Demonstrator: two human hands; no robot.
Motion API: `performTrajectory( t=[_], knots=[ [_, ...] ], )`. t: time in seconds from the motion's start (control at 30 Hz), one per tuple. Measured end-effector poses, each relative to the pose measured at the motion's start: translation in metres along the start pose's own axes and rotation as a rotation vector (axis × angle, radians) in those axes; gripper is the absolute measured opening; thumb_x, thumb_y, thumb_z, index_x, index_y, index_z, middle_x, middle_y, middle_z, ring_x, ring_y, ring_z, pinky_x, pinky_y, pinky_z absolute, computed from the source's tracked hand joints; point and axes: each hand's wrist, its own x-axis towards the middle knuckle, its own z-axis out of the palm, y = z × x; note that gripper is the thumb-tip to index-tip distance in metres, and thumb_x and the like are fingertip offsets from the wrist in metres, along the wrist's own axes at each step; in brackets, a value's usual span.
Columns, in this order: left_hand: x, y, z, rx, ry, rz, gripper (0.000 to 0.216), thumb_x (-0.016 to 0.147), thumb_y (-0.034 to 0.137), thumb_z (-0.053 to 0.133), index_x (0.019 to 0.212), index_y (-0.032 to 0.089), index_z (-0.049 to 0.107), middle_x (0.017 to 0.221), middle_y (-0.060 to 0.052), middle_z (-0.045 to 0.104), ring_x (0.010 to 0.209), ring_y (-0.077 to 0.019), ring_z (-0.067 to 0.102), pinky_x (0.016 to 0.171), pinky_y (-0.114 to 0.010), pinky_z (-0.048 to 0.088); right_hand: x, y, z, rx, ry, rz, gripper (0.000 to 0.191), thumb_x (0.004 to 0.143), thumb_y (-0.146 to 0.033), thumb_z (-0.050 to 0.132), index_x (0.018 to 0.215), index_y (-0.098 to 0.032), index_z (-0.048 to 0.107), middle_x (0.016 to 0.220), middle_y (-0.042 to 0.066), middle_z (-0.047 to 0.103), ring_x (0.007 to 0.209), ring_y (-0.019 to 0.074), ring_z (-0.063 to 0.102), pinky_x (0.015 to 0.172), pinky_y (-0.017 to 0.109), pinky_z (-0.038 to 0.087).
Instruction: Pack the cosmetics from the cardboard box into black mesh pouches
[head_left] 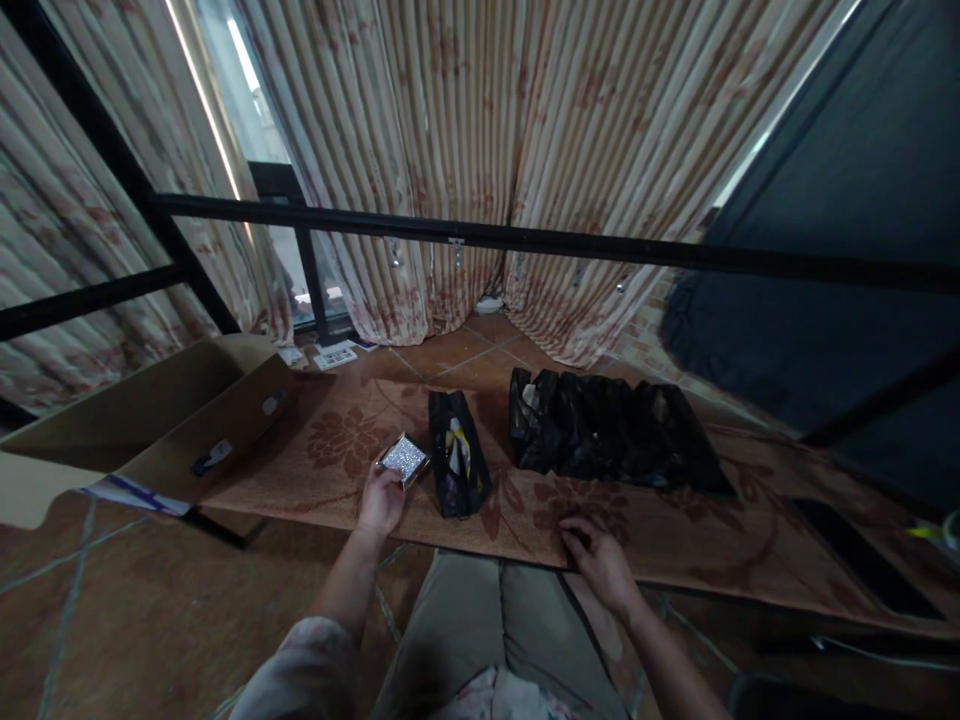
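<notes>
My left hand (381,500) grips a small glittery silver box (403,459) just above the brown flowered table surface (675,530), left of an open black pouch (456,455) with colourful things inside. My right hand (596,555) rests at the table's near edge, fingers curled down onto the surface, with nothing visible in it. A row of several black pouches (611,435) stands behind my right hand.
An open cardboard box (157,430) lies at the left end of the table. A black metal bar (525,240) crosses in front of striped curtains (465,150). A dark flat slab (862,560) lies on the table at right. My legs (480,620) are below the table edge.
</notes>
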Motion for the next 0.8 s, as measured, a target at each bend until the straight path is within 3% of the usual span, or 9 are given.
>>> performTrajectory(
  t=[0.23, 0.43, 0.57, 0.7, 0.8],
  knots=[
    [0.002, 0.000, 0.002, 0.105, 0.006, 0.041, 0.034, 0.049, 0.003, 0.064, 0.079, 0.018, 0.060, 0.086, -0.001, 0.068, 0.083, -0.0147, 0.061, 0.078, -0.028, 0.043, -0.005, 0.001, 0.001, 0.068, 0.042, -0.051, 0.027, 0.081, -0.031, 0.044, 0.095, -0.022, 0.065, 0.103, 0.006, 0.058, 0.097, 0.0178, 0.057, 0.087, 0.030, 0.044],
    [-0.001, -0.002, 0.006, 0.167, 0.086, 0.087, 0.028, 0.048, 0.007, 0.069, 0.071, 0.017, 0.056, 0.068, 0.001, 0.063, 0.065, -0.0119, 0.058, 0.065, -0.025, 0.044, -0.008, 0.007, -0.003, 0.087, -0.018, -0.103, 0.027, 0.084, -0.032, 0.042, 0.095, -0.021, 0.065, 0.111, 0.008, 0.055, 0.103, 0.0182, 0.055, 0.090, 0.029, 0.042],
    [-0.005, -0.003, 0.014, 0.187, 0.132, 0.147, 0.031, 0.047, 0.009, 0.070, 0.074, 0.018, 0.058, 0.069, 0.000, 0.063, 0.070, -0.0148, 0.059, 0.067, -0.027, 0.046, -0.008, 0.011, -0.005, 0.076, -0.052, -0.113, 0.028, 0.086, -0.032, 0.040, 0.096, -0.021, 0.064, 0.112, 0.008, 0.055, 0.102, 0.0175, 0.056, 0.088, 0.028, 0.042],
    [-0.007, -0.004, 0.019, 0.228, 0.159, 0.182, 0.035, 0.048, 0.010, 0.069, 0.080, 0.019, 0.059, 0.074, 0.000, 0.065, 0.073, -0.0162, 0.061, 0.068, -0.028, 0.047, 0.001, 0.006, -0.006, -0.009, -0.073, -0.043, 0.027, 0.086, -0.033, 0.040, 0.095, -0.023, 0.063, 0.106, 0.005, 0.059, 0.090, 0.0157, 0.060, 0.077, 0.025, 0.043],
    [-0.007, -0.005, 0.018, 0.252, 0.168, 0.178, 0.035, 0.049, 0.009, 0.068, 0.081, 0.019, 0.059, 0.075, 0.000, 0.065, 0.071, -0.0146, 0.060, 0.066, -0.027, 0.047, 0.015, -0.004, -0.004, -0.160, -0.102, 0.101, 0.026, 0.087, -0.035, 0.038, 0.090, -0.027, 0.063, 0.089, 0.001, 0.063, 0.073, 0.0148, 0.061, 0.063, 0.025, 0.039]
  ],
)
